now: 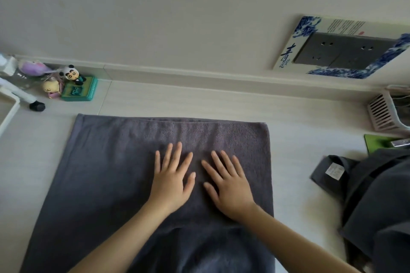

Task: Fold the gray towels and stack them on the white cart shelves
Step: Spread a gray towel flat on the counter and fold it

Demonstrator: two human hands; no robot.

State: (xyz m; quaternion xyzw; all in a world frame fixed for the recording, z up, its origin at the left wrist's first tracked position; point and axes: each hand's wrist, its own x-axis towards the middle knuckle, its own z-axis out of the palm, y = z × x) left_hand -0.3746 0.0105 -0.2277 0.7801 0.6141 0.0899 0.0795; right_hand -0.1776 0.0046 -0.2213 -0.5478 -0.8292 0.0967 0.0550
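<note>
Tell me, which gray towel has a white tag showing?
The rumpled gray towel at the right edge, beside the pile. A white tag shows on its corner. The big spread towel under both hands shows none.

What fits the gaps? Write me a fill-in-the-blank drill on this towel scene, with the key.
1. Both hands, left and right, press flat on the ____ towel.
2. The panda toy stands far ____ of the towel.
3. The wall sockets sit inside a blue-and-____ frame.

Missing words: gray; left; white
</note>
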